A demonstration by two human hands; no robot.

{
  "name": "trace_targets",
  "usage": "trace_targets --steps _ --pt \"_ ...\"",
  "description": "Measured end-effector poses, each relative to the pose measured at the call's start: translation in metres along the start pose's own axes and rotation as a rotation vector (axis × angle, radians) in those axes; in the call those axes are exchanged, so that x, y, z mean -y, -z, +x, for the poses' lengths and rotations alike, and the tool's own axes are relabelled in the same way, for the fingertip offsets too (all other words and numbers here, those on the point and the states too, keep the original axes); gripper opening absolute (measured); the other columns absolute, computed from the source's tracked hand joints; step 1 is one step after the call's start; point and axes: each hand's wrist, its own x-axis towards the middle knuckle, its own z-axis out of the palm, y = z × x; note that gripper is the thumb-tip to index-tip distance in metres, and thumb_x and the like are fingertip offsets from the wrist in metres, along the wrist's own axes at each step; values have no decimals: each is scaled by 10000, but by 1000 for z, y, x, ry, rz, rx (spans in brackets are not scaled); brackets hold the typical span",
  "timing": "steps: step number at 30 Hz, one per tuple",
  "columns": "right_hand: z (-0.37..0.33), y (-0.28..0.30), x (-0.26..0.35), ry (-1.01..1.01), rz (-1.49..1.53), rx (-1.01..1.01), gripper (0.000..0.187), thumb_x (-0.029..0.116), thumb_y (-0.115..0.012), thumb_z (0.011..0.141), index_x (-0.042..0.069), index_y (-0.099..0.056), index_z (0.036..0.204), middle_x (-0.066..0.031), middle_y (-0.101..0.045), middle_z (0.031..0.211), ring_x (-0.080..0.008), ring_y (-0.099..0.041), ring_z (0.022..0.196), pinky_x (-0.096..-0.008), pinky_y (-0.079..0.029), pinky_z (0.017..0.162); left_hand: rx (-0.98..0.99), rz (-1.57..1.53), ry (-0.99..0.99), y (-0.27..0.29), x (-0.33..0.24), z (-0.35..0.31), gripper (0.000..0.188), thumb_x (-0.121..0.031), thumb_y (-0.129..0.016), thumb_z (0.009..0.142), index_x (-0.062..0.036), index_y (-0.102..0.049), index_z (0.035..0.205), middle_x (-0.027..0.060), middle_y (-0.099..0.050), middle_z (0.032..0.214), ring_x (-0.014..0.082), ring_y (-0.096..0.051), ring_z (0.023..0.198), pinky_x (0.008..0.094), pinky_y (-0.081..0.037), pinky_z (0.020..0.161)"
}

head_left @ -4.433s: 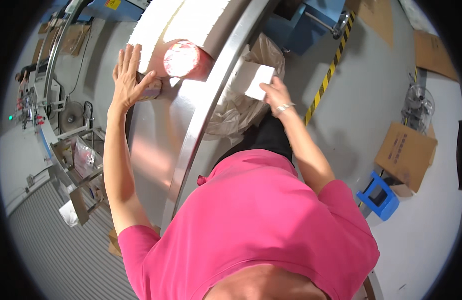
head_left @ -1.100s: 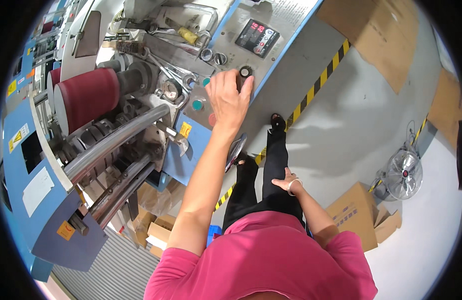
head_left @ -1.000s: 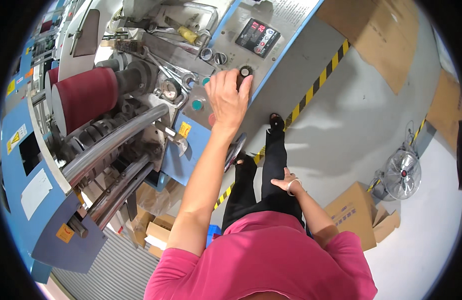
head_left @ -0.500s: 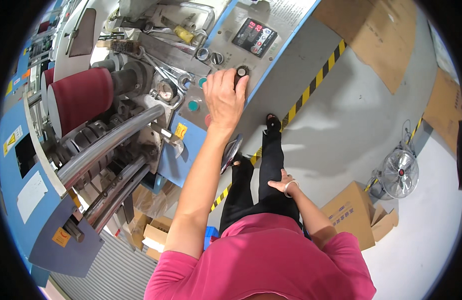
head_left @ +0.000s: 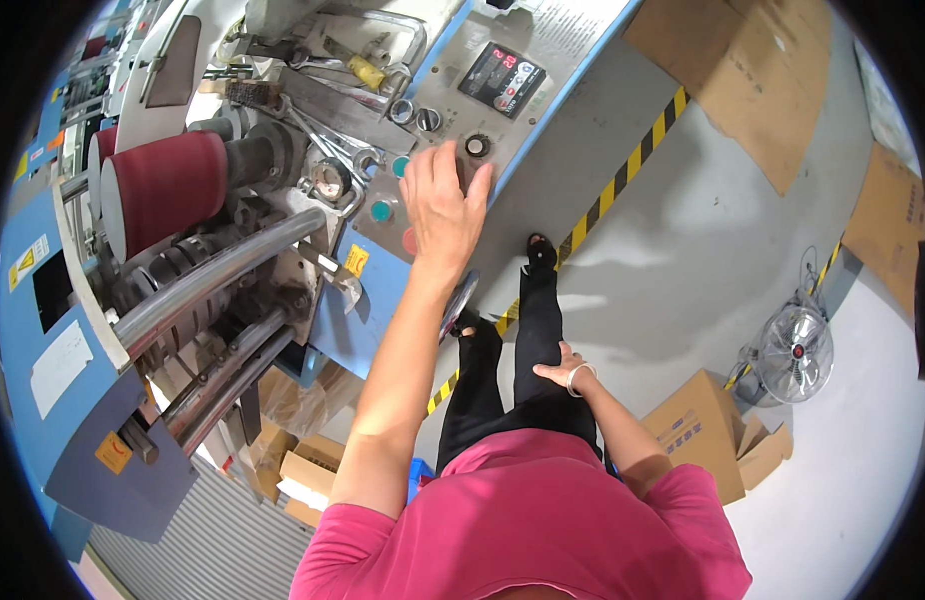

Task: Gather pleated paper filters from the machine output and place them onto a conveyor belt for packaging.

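My left hand point(head_left: 443, 205) reaches up to the grey control panel point(head_left: 453, 120) of a blue machine, fingers spread over it near a black knob point(head_left: 477, 146) and a red button point(head_left: 410, 241). A green button point(head_left: 382, 211) sits just left of the hand. It holds nothing. My right hand point(head_left: 561, 367) rests flat on my thigh, on the black trousers, and is empty. A dark red roll point(head_left: 168, 190) sits on the machine's shaft at the left.
Steel rollers point(head_left: 223, 275) run across the machine's left part. A yellow-and-black stripe point(head_left: 623, 175) marks the grey floor. Cardboard boxes point(head_left: 698, 435) and a floor fan point(head_left: 795, 352) stand at the right; more boxes point(head_left: 303, 475) lie under the machine. Flattened cardboard point(head_left: 753, 80) lies beyond.
My left hand has slid a little down and left on the panel, off the black knob. Earlier still, I was at another place with a white roll. The right hand stays on my thigh.
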Motion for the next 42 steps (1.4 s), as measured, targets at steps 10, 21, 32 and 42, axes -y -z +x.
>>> trace_targets --steps 10,21,32,42 --pt "9 -23 -5 172 14 -150 1056 601 -644 643 22 -187 1398 -253 -375 1341 -369 -370 1247 -382 -330 1021 91 -247 -88 69 -38 -87 264 -49 -693 699 -19 -587 939 144 -561 953 317 -540 879 392 -441 770" --pt "12 -171 19 237 -420 -563 511 295 -561 762 278 -465 1263 -102 -416 1279 -313 -400 1198 -487 -363 954 99 -249 115 209 14 -355 225 -82 -674 732 -37 -591 936 128 -577 928 303 -560 879 363 -466 763" --pt "6 -361 93 572 -1121 -462 484 385 -654 678 178 -609 1114 -66 -571 1105 -247 -456 1110 -403 -366 848 354 -50 643 344 112 -626 352 -232 -651 757 -16 -597 1029 178 -589 975 355 -557 938 407 -457 804" --pt "38 -364 157 461 -1165 -384 392 307 -538 687 15 -668 914 -179 -651 938 -314 -636 858 -435 -500 720 -1 -174 676 429 210 -652 361 -201 -637 779 27 -582 1054 195 -599 969 329 -589 871 383 -469 769"
